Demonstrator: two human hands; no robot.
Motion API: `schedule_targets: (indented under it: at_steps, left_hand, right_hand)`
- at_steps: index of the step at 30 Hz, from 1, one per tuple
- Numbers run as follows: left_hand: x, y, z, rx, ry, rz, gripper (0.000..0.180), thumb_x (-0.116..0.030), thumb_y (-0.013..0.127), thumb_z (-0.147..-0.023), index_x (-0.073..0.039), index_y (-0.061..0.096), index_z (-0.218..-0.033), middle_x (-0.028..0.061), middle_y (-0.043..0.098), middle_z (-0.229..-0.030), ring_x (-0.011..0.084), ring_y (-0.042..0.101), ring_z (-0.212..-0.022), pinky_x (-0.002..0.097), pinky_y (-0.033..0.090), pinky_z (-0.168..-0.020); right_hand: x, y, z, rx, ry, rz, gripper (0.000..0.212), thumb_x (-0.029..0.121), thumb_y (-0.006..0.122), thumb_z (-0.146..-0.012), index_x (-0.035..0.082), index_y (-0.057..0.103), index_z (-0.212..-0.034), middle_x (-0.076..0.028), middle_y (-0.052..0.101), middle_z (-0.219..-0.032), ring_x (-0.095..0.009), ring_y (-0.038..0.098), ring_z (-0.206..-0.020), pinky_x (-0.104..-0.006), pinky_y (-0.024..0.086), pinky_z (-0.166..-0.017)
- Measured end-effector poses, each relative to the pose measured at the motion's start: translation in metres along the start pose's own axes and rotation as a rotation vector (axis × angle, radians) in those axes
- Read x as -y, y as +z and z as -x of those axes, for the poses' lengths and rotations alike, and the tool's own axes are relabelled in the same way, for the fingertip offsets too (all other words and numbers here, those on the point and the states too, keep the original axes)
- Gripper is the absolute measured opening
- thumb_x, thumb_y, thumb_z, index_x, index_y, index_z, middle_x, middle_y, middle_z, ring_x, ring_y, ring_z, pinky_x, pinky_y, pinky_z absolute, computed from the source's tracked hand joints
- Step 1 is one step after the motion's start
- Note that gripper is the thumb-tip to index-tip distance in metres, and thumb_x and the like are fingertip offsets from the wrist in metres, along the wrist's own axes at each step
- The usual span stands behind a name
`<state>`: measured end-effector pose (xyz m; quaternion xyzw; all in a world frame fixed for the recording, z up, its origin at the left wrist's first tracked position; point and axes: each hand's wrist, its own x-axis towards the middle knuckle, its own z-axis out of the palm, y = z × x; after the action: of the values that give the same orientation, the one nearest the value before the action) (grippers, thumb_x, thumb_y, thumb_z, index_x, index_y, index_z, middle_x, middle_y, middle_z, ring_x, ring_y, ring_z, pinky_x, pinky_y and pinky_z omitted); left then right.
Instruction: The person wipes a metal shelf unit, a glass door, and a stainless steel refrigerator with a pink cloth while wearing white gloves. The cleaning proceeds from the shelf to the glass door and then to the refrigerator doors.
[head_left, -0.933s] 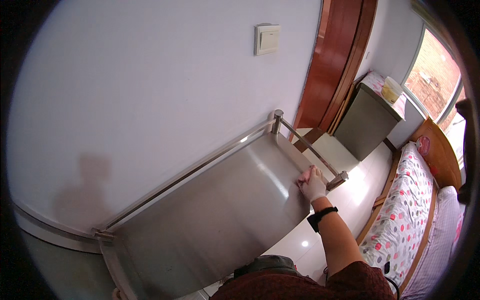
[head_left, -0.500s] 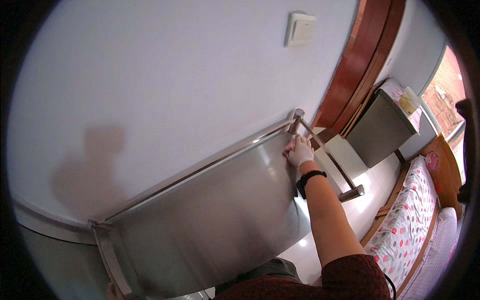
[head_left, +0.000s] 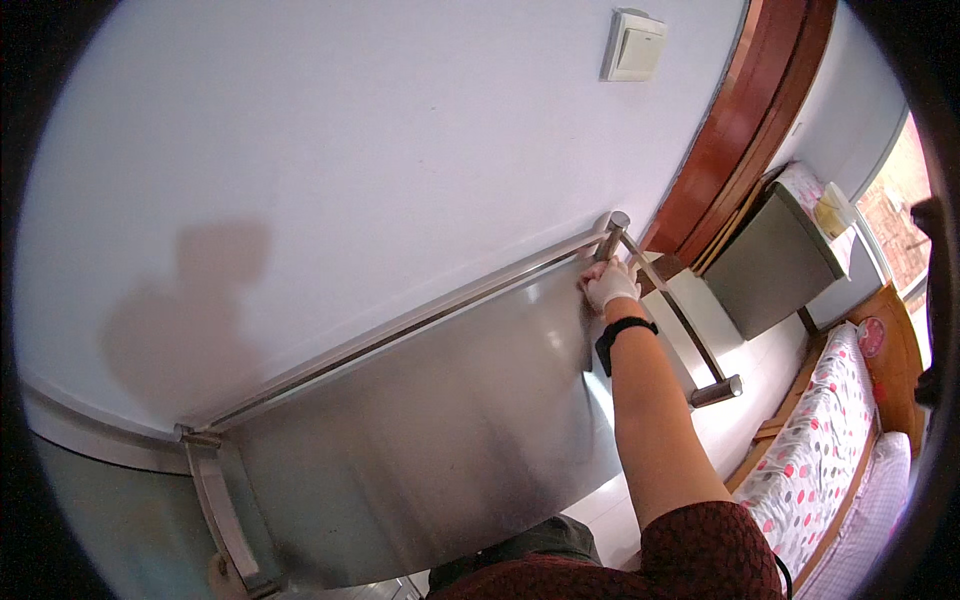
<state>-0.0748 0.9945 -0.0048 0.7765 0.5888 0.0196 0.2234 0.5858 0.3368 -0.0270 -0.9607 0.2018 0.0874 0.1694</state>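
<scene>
My right hand (head_left: 610, 285), in a white glove with a black watch on the wrist, presses down on the far right corner of a stainless steel table top (head_left: 420, 450). It sits right beside the corner post (head_left: 614, 228) of the table's metal rail. The fingers are curled downward, and anything under the palm is hidden. My bare forearm reaches across the table's right edge. My left hand does not show; a small pale shape (head_left: 215, 572) by the near left rail is too unclear to name.
The table stands against a white wall with a light switch (head_left: 632, 45). A side rail (head_left: 690, 330) runs along the table's right end. To the right are a brown wooden door frame (head_left: 745, 150), a grey cabinet (head_left: 775, 265) and a bed with a spotted cover (head_left: 830, 440).
My right hand has slid from the near right edge of the table top along the side rail to the far corner by the post. The view has shifted with my head.
</scene>
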Motion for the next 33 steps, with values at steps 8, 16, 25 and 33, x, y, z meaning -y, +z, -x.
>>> schedule_targets:
  at_steps: [8,16,25,33]
  left_hand:
    - [-0.030,-0.011,0.022,-0.096,0.309,-0.174,0.043,-0.039,0.062,-0.101,-0.006,0.067,-0.128,0.0214,0.067,-0.127,0.0333,0.062,-0.121,0.0441,0.050,-0.102]
    - [-0.002,-0.004,0.015,-0.090,0.224,-0.137,0.050,-0.049,0.059,-0.101,-0.013,0.065,-0.136,0.0229,0.067,-0.128,0.0342,0.065,-0.116,0.0440,0.051,-0.100]
    - [0.012,0.000,0.004,-0.082,0.203,-0.200,0.049,-0.042,0.058,-0.104,-0.011,0.061,-0.141,0.0152,0.070,-0.122,0.0282,0.067,-0.111,0.0400,0.054,-0.096]
    - [-0.021,-0.005,0.016,-0.065,0.299,-0.174,0.046,-0.039,0.056,-0.105,-0.005,0.066,-0.134,0.0176,0.070,-0.127,0.0320,0.065,-0.118,0.0419,0.050,-0.104]
  right_hand:
    - [-0.014,0.024,0.020,-0.042,-0.188,0.089,0.087,0.044,0.070,-0.088,0.010,0.035,-0.159,-0.008,0.031,-0.166,-0.030,0.023,-0.156,-0.0478,0.023,-0.126]
    - [0.011,0.019,-0.001,0.028,0.013,-0.052,0.080,0.044,0.068,-0.089,0.009,0.041,-0.155,-0.006,0.039,-0.161,-0.028,0.030,-0.151,-0.0490,0.028,-0.122]
    - [0.020,0.014,0.006,-0.095,0.092,-0.071,0.048,0.046,0.070,-0.088,0.036,0.066,-0.135,-0.002,0.040,-0.160,-0.031,0.031,-0.151,-0.0522,0.030,-0.121]
    - [0.014,0.039,0.015,-0.164,-0.225,0.142,0.081,0.046,0.069,-0.086,0.010,0.043,-0.154,-0.010,0.042,-0.160,-0.031,0.035,-0.149,-0.0494,0.037,-0.117]
